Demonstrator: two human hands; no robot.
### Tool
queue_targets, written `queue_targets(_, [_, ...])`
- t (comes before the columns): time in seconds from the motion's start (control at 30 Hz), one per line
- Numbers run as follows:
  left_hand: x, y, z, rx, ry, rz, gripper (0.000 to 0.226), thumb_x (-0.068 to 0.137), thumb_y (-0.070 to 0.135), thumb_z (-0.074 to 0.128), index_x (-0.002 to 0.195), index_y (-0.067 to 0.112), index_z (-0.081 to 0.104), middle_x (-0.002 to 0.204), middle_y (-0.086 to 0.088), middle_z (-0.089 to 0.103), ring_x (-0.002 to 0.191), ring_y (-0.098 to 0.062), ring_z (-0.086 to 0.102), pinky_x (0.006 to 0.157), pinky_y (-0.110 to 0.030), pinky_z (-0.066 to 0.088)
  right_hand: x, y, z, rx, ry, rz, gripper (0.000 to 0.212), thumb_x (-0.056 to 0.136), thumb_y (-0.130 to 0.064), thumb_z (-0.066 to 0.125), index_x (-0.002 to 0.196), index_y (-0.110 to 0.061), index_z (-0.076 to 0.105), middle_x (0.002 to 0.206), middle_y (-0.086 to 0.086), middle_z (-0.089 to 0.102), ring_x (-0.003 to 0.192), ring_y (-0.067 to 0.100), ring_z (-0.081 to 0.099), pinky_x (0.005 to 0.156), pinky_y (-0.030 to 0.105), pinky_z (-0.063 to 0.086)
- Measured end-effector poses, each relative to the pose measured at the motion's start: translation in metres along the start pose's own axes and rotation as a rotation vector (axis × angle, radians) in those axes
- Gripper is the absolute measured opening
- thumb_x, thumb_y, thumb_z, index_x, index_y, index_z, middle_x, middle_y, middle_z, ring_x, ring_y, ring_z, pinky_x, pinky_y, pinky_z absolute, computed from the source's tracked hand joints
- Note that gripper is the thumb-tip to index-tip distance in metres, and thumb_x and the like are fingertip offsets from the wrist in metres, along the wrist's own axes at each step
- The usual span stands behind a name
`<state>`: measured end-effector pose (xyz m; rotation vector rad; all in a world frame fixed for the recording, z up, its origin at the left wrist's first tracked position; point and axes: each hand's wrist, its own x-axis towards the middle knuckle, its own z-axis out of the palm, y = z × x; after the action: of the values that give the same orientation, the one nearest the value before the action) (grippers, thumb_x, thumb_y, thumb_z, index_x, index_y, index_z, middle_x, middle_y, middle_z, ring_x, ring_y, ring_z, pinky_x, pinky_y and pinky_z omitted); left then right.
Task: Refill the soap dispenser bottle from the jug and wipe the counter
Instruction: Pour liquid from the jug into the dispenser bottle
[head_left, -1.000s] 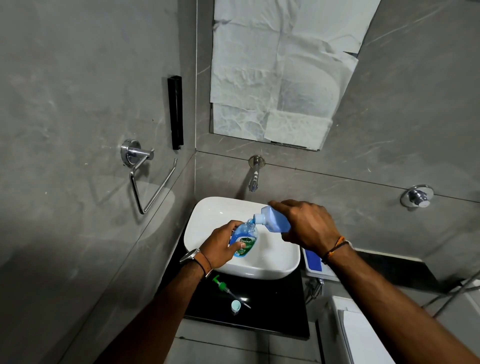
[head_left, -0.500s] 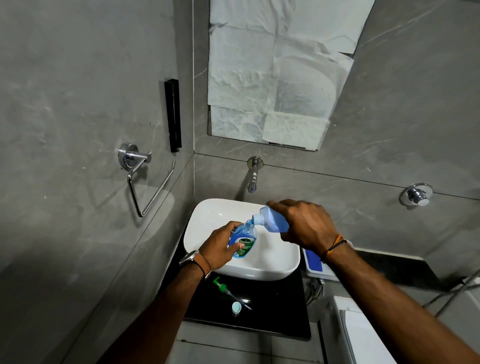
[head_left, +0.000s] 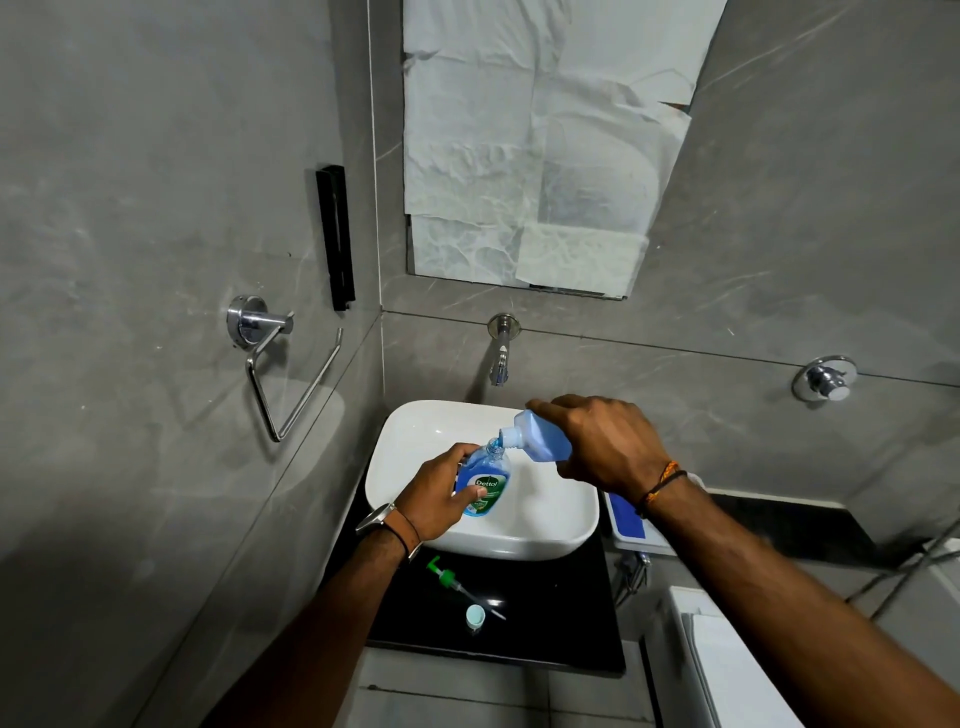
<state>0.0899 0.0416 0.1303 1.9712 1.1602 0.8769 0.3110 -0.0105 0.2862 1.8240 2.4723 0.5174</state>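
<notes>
While the pump (head_left: 448, 577) and cap (head_left: 475, 615) lie on the counter (head_left: 561, 618) nearer than the basin (head_left: 545, 525), the left hand (head_left: 441, 493) grips the dispenser bottle (head_left: 485, 483) over it; the right hand (head_left: 605, 447) clasps the tilted jug (head_left: 540, 436), spout seemingly touching the neck. Pour slowly, keeping the mouths aligned.

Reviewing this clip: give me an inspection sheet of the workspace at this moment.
Surface: black counter under a white basin; no spill visible.
Job's things: Dettol dispenser bottle open, held over the basin; blue refill jug tilted, spout at its mouth.
Clutter: green pump head and a pale cap lying on the counter.
Hands: left hand grips the bottle; right hand grips the jug.
Cables: hoses at right.
Surroundings: wall tap, towel ring, paper-covered mirror.
</notes>
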Motion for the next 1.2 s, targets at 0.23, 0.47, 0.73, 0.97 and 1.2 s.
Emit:
queue_targets(0.23, [0.001,-0.002,0.0,-0.013,-0.003,-0.011,0.045,0.087,0.025,0.07,0.126,0.031,0.047,0.113,0.015,0.061,0.099,-0.004,0.061,0.074,0.0,0.048,0.002,-0.001,-0.001,-0.003,-0.003,-0.007,0.081,0.068,-0.034,0.078,0.143,-0.039,0.049,0.121,-0.006,0.071,0.091,0.028,0.07,0.068,0.031,0.051])
queue_targets(0.47, [0.004,-0.002,-0.002,-0.013,-0.014,-0.004,0.045,0.088,0.024,0.069,0.128,0.026,0.048,0.119,0.008,0.063,0.106,-0.011,0.062,0.087,-0.019,0.055,0.005,0.0,-0.001,0.0,0.008,-0.014,0.081,0.067,-0.032,0.079,0.142,-0.038,0.049,0.117,-0.005,0.072,0.089,0.029,0.07,0.066,0.03,0.049])
queue_targets(0.73, [0.004,-0.004,-0.005,-0.008,-0.008,-0.012,0.045,0.088,0.024,0.07,0.126,0.03,0.047,0.115,0.014,0.061,0.102,-0.005,0.061,0.076,-0.002,0.048,0.009,-0.002,-0.001,-0.004,0.021,-0.024,0.082,0.068,-0.032,0.08,0.143,-0.038,0.048,0.118,-0.004,0.071,0.091,0.03,0.07,0.069,0.033,0.053])
queue_targets(0.97, [0.006,-0.007,-0.006,-0.012,0.003,0.0,0.044,0.088,0.025,0.07,0.125,0.029,0.048,0.116,0.014,0.061,0.103,-0.005,0.061,0.079,-0.002,0.048,0.011,-0.003,-0.001,-0.008,0.04,-0.031,0.079,0.068,-0.032,0.079,0.141,-0.038,0.049,0.117,-0.004,0.071,0.09,0.029,0.07,0.07,0.032,0.051])
queue_targets(1.2, [0.006,-0.009,-0.006,-0.015,0.001,-0.004,0.045,0.087,0.024,0.07,0.126,0.029,0.048,0.116,0.014,0.061,0.103,-0.005,0.061,0.077,-0.001,0.048,0.012,-0.004,0.0,-0.003,0.045,-0.035,0.078,0.069,-0.032,0.079,0.141,-0.037,0.049,0.117,-0.004,0.071,0.09,0.029,0.069,0.07,0.032,0.052])
